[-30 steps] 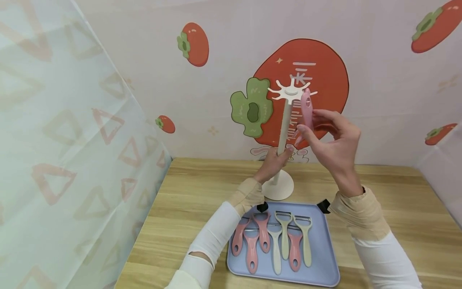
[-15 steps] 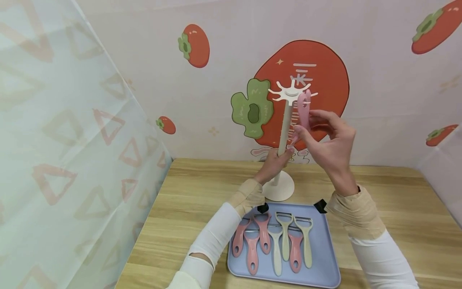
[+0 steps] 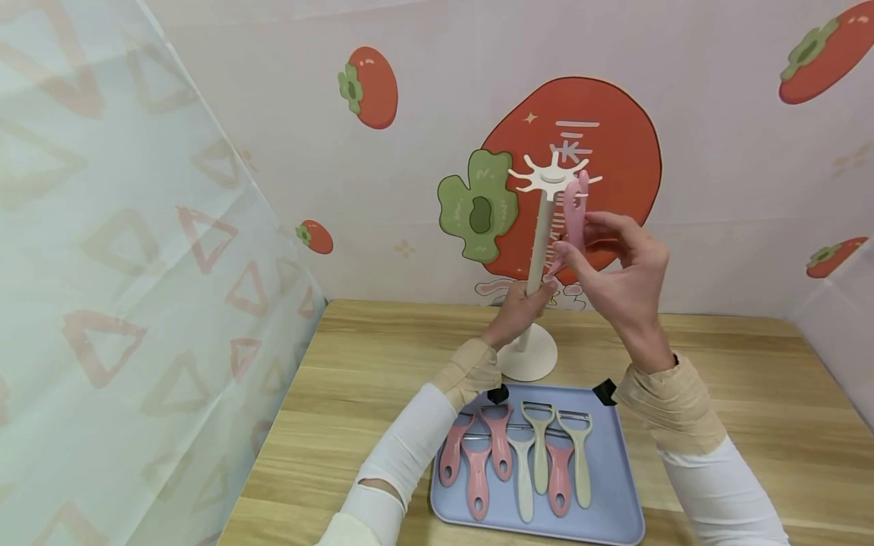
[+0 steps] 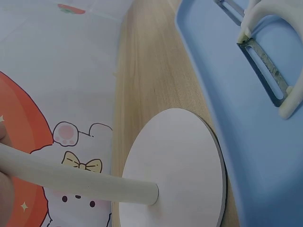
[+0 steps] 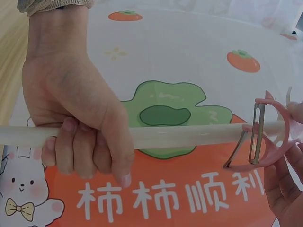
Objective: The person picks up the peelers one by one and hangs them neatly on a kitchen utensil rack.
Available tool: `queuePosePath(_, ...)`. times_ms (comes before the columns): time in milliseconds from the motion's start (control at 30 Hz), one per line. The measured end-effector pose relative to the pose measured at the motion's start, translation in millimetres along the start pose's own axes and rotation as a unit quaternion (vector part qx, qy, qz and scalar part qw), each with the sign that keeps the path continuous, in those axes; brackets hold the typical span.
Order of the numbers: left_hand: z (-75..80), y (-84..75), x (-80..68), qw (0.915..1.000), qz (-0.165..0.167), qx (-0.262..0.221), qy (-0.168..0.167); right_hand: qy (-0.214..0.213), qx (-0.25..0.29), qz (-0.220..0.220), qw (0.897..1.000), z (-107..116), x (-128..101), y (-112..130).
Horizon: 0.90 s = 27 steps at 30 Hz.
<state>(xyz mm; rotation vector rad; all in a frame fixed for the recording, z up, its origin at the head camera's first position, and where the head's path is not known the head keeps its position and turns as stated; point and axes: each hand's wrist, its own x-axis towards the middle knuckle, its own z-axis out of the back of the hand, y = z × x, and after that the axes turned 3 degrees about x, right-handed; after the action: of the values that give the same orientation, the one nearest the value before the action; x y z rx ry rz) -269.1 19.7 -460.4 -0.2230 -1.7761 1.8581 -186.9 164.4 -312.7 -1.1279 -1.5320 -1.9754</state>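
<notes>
Pink peeler (image 3: 576, 214) is pinched upright in right hand (image 3: 624, 284) by the rack's hooks (image 3: 551, 174), while left hand (image 3: 515, 309) wraps the pole (image 3: 537, 246) tight, probably steadying it.

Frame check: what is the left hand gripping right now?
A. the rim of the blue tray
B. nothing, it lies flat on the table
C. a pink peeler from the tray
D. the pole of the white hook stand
D: the left hand has its fingers curled round the pole of the white hook stand, while the right hand holds the pink peeler up by the hooks at the top.
</notes>
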Motion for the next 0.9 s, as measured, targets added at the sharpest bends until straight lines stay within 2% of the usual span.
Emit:
queuePosePath(633, 0.6, 0.3, 0.0, 0.9999, -0.004, 0.016, 0.002, 0.009, 0.006, 0.005, 1.0, 4, -5, -8)
queuePosePath(900, -0.5, -0.6, 0.7, 0.9999, -0.003, 0.011, -0.002, 0.018, 0.002, 0.009, 1.0, 14, -20, -12)
